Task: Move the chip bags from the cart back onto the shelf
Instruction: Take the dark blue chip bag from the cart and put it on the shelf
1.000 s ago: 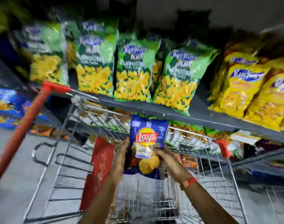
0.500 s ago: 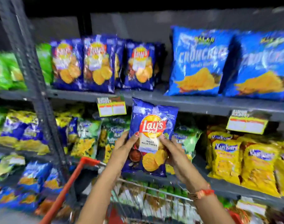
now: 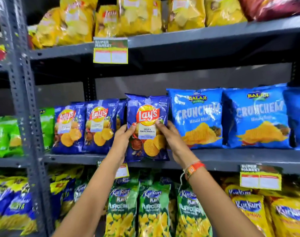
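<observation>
A dark blue Lay's chip bag (image 3: pixel 147 117) stands upright at the front edge of the grey middle shelf (image 3: pixel 231 159). My left hand (image 3: pixel 122 139) grips its left side and my right hand (image 3: pixel 170 136) grips its right side. Two matching Lay's bags (image 3: pixel 99 127) stand just to its left on the same shelf. The bag's bottom hangs slightly over the shelf lip. The cart is out of view.
Light blue Crunchem bags (image 3: pixel 197 117) fill the shelf to the right. Yellow bags (image 3: pixel 137 14) sit on the shelf above, green Kurkure bags (image 3: pixel 152 207) below. A grey perforated upright (image 3: pixel 21 100) stands at left. Price tags (image 3: pixel 110 50) hang from the shelf edges.
Both hands have lifted the Lay's bag out of the cart up to the middle shelf beside the other Lay's bags. The view has tilted up and the cart has dropped out of sight.
</observation>
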A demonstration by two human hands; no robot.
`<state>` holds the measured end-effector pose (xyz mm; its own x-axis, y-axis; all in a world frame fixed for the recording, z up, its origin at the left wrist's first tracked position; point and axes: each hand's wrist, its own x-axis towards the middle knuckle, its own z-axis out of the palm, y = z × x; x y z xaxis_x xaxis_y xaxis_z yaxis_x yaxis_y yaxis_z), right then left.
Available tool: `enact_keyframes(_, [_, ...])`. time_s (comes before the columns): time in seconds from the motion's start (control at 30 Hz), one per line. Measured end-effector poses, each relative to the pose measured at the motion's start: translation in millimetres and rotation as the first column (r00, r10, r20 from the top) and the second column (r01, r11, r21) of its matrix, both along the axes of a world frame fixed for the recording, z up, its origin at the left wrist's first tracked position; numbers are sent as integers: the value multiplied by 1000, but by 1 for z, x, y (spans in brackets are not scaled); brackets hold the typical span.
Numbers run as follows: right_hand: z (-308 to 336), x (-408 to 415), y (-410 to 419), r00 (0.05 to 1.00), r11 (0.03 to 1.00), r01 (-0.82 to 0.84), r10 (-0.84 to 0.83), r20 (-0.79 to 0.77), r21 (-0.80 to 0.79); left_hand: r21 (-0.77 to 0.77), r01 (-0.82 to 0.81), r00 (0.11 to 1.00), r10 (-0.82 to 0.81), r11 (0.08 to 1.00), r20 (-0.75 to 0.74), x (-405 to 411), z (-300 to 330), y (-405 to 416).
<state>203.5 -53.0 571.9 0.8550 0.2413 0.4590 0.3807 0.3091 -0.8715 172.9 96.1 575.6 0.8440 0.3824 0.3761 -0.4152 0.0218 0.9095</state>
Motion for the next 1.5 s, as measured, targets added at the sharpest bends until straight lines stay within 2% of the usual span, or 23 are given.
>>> enact_keyframes(0.2, [2,40,31,996,996,83,-84,-35,-21,89,-109,994,112,990,-21,27,15,14])
enact_keyframes(0.37, [1,54,49,995,997,80,-78,-61,17,73,-142,987,146,987,-60,48,14,22])
enact_keyframes(0.6, [-2,65,58,981,987,160,-162,-103,-31,36,-159,982,162,987,-97,45,9,13])
enact_keyframes(0.87, [-6,51,54,960,951,277,-281,-13,-134,34,-195,976,198,980,-91,47,0,18])
enact_keyframes(1.07, [-25,28,44,900,866,435,-407,159,-247,51,-232,971,234,971,-50,43,-13,23])
enact_keyframes(1.37, [-29,26,42,920,849,392,-374,119,-355,80,-224,966,232,971,-117,42,-27,11])
enact_keyframes(1.5, [-27,29,41,915,832,401,-385,122,-383,134,-271,947,289,953,-143,38,-27,12])
